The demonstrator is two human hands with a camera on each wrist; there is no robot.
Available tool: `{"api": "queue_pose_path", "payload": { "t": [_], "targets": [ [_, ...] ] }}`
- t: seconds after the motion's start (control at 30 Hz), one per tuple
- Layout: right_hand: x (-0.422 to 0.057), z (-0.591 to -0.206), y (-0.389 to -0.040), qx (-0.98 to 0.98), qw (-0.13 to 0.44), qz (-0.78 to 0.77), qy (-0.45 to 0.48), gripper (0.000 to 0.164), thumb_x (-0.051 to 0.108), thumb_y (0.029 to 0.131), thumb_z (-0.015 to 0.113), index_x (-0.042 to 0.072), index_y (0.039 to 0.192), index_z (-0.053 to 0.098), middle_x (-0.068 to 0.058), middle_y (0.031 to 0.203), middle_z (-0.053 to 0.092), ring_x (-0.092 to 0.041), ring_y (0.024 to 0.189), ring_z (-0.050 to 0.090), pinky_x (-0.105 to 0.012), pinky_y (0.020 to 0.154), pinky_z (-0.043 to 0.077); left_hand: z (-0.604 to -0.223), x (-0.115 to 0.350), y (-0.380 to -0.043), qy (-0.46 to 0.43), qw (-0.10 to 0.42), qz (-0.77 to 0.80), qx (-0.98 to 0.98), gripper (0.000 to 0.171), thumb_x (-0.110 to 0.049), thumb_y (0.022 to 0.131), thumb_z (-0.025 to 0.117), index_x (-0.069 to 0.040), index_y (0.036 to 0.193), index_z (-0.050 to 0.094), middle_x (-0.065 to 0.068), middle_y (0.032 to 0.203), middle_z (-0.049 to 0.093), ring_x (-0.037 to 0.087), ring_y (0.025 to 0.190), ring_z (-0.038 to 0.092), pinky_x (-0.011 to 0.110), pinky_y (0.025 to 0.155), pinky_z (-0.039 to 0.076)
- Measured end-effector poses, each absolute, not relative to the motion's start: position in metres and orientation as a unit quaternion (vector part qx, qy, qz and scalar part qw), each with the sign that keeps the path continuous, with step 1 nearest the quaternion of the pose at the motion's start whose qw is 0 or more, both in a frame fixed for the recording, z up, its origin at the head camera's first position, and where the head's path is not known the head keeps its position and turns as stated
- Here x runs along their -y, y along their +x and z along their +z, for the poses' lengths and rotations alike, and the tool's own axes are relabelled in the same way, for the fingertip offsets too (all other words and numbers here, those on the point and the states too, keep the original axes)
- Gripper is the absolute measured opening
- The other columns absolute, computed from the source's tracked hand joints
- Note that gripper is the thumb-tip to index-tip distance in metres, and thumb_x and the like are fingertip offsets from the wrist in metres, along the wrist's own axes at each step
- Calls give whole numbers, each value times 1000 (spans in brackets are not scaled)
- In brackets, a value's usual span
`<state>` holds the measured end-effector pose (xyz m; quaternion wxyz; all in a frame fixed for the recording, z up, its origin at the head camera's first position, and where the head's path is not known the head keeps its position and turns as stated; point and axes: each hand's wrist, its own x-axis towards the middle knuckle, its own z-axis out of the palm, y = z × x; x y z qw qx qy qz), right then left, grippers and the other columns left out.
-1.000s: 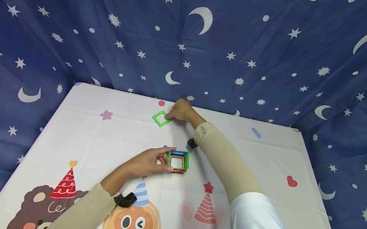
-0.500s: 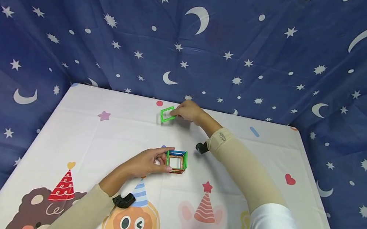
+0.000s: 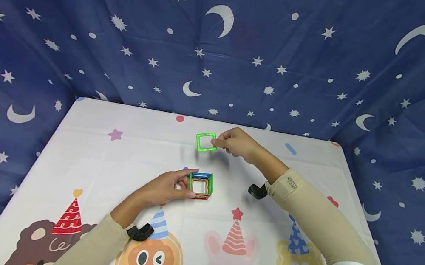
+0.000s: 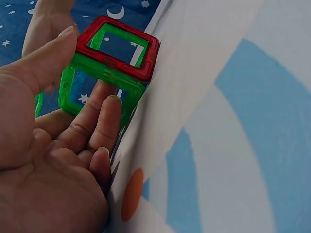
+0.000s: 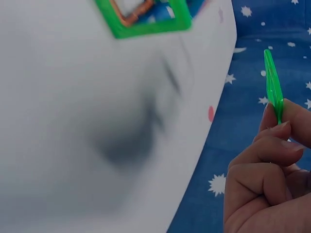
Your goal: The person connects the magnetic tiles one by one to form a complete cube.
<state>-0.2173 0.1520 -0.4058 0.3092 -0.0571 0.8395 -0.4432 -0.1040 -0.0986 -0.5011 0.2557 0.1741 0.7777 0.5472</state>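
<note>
A small box of square magnetic tiles [image 3: 211,184], with green, blue, red and orange frames, stands on the table and is open at the top. My left hand [image 3: 165,185] grips its left side between thumb and fingers. In the left wrist view a red tile [image 4: 114,62] faces the camera beside a green one, with my thumb at its edge. Beyond the box, my right hand [image 3: 237,144] pinches a single green square magnetic tile [image 3: 198,143] by its right edge, held above the table. The right wrist view shows that tile nearly edge-on between thumb and forefinger.
The white tablecloth [image 3: 150,143] carries printed party animals along the front. A dark blue curtain [image 3: 240,88] with moons and stars rises behind the table and at both sides. Each wrist wears a small black camera [image 3: 258,191].
My right hand has lifted the green tile off the table and brought it right and nearer the box. My left hand keeps its grip on the box. The head view has shifted slightly.
</note>
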Motion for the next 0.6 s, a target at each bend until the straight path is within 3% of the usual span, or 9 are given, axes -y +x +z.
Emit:
{"api": "queue_pose_path", "payload": {
  "t": [0.33, 0.6],
  "targets": [
    [-166, -415, -184, -827, 328, -455, -31, 33, 31, 98, 70, -1, 89, 68, 1, 65, 43, -15, 53, 28, -29, 51, 23, -503, 99, -104, 176, 248, 550, -778, 77, -34, 88, 82, -16, 154, 46, 2, 102, 65, 19, 88, 57, 25, 69, 45],
    [-169, -424, -161, -814, 331, -477, -31, 31, 29, 99, 68, 6, 78, 65, 2, 59, 36, -15, 50, 24, -29, 50, 22, -501, 98, -103, 177, 250, 559, -771, 77, -33, 88, 82, -15, 154, 47, 5, 103, 64, 18, 87, 56, 24, 68, 45]
  ]
}}
